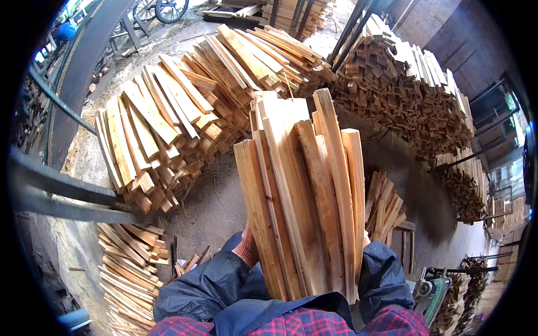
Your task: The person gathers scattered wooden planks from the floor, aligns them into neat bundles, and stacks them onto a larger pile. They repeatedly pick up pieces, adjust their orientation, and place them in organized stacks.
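Against my front I carry a bundle of rough wooden slats, standing upright and leaning away from me, their far ends uneven. My left hand grips the left side of the bundle, with its fingers mostly hidden behind the wood. On the opposite side, only a small part of my right hand shows at the bundle's edge. The bundle's lower ends rest near my dark apron.
A long stack of slats curves ahead on the left, beside metal bars. A taller stack stands at the far right. Smaller piles lie at the lower left and right. A green machine is at the lower right.
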{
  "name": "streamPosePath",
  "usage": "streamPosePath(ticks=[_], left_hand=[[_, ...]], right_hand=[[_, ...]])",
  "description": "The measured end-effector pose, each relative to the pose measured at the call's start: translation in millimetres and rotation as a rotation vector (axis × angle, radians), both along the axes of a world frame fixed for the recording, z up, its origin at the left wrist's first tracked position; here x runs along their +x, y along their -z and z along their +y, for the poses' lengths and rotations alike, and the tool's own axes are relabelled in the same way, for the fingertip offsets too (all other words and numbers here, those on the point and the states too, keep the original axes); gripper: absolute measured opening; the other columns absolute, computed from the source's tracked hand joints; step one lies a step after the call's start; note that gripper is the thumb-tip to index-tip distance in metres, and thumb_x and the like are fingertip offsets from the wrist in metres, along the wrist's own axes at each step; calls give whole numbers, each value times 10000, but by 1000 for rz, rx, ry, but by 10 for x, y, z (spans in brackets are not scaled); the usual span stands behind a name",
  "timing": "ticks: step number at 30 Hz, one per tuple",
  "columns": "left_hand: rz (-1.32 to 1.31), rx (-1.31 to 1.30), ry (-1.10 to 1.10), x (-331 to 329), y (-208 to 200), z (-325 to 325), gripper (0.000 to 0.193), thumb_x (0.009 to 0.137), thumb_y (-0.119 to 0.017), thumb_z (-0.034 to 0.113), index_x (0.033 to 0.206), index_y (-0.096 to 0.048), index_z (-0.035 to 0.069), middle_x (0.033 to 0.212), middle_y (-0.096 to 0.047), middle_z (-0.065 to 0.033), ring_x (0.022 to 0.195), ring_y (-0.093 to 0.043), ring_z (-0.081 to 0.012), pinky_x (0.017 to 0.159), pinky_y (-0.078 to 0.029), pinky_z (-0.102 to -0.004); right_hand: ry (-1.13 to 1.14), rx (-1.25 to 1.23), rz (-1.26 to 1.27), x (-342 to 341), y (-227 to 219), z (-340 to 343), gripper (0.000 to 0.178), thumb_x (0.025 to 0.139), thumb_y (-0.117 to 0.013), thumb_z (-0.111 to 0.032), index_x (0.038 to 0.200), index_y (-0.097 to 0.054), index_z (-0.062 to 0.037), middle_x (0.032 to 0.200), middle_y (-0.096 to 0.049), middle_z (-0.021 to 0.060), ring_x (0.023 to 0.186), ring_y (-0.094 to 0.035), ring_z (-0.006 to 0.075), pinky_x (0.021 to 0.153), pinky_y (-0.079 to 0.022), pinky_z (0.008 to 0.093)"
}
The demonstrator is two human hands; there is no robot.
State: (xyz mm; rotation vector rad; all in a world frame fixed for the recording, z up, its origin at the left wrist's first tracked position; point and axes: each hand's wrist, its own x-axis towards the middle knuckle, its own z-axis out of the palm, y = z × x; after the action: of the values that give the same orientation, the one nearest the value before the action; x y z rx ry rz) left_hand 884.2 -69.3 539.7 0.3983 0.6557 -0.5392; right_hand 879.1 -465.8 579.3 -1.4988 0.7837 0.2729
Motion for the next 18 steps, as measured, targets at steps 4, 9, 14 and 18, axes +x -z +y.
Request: streamPosePath(ticks=[4, 9, 14, 18], left_hand=[[-39, 12, -21, 760, -112, -143, 667, 871, -479, 631, 1320, -490, 137, 1214, -599, -68, 1023, -610, -241, 887, -508, -430], [74, 19, -41, 1825, -278, -396, 630, 836, -556, 621, 1249, -558, 145, 1129, -640, -57, 968, -624, -224, 849, -514, -409], [45, 8, -21, 3012, 25, -782, 599, 844, -564, 602, 1237, -569, 151, 1094, -644, -49, 936, -628, -236, 822, -520, -404], [78, 166, -160, 3804, -44, -1044, 569, 864, -537, 592, 1230, -575, 157, 1066, -650, -53, 933, -629, -243, 817, -523, -421]], right_hand=[[-34, -7, -13, 932, -252, -70, 432, 913, -569, -393, 1166, -609, -45, 1037, -661, 49, 900, -610, 141, 800, -501, 309], [-83, -14, -30, 1943, -449, -213, 428, 913, -570, -390, 1161, -611, -44, 1030, -663, 50, 893, -611, 141, 794, -503, 307], [-177, -2, -25, 3182, -345, -419, 424, 912, -571, -388, 1156, -614, -43, 1023, -665, 51, 887, -612, 142, 787, -505, 305], [-244, 5, -23, 4222, -338, -573, 421, 912, -572, -385, 1152, -616, -42, 1018, -666, 52, 882, -614, 142, 782, -506, 304]])
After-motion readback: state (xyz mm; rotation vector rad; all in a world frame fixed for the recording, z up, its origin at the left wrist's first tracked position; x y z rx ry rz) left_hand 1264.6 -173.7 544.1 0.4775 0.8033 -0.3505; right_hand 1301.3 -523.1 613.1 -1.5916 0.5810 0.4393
